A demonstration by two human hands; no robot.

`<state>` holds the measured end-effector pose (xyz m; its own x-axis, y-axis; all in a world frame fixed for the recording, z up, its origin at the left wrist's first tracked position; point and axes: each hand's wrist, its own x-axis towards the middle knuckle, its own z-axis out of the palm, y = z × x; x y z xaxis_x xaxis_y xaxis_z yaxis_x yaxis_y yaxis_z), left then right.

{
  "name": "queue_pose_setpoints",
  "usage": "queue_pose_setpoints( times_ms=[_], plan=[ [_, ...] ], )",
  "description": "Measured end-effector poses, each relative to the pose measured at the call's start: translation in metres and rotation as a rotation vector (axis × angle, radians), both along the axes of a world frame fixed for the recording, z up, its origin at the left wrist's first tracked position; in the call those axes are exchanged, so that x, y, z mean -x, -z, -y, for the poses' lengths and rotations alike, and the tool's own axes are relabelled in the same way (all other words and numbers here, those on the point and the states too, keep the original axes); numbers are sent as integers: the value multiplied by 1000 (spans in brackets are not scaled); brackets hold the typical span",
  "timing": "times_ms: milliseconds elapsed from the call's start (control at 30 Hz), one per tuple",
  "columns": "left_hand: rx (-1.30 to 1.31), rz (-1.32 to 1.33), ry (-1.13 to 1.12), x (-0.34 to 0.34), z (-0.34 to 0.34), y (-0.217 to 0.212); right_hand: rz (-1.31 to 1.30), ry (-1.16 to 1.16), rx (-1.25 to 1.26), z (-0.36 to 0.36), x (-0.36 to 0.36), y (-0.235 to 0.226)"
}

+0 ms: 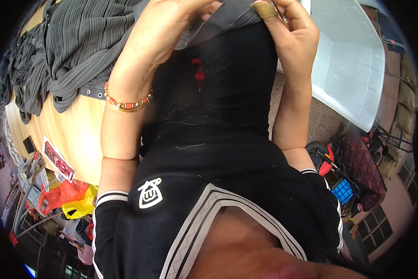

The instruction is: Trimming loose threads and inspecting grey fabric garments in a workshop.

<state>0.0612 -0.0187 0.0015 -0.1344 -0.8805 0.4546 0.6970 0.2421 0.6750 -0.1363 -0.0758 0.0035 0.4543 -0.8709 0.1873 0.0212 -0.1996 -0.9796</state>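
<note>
Dark grey fabric (227, 21) is stretched between my two hands at the top edge of the head view, above my lap. My left hand (192, 8) is closed on its left part, with most of the fingers cut off by the picture's edge. My right hand (298, 28) pinches the other end; its thumb wears a tan wrap (266, 9). A small dark metal item (281, 17) shows against the right fingers, its kind unclear. Beside my left forearm lies a ribbed dark grey garment (85, 42) with metal snaps along a band. Whether it joins the held fabric is hidden.
The garment rests on a light wooden table (81, 135) at my left. Red (69, 193) and yellow plastic bags (82, 204) hang near its corner. A large white plastic bin (348, 60) stands at my right, close to the right forearm. Beyond it is a vehicle with a quilted maroon cover (363, 160).
</note>
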Motion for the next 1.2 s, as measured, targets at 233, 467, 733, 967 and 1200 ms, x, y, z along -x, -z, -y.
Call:
queue_pose_setpoints(
  times_ms=[233, 467, 733, 967, 1200],
  plan=[
    [-565, 648, -490, 5, -46, -19, -26, -18, -207, 9, 4, -9],
    [-448, 779, -468, 7, -60, -8, 823, -333, -175, 24, -3, 39],
    [-534, 435, -366, 6, -44, -17, -39, 188, 22, 0, 14, -1],
    [-496, 354, -330, 25, -42, -15, 21, 132, 122, -21, 27, -19],
    [-516, 289, -383, 30, -47, -13, -201, 5, 480, -24, 40, -12]
  ],
)
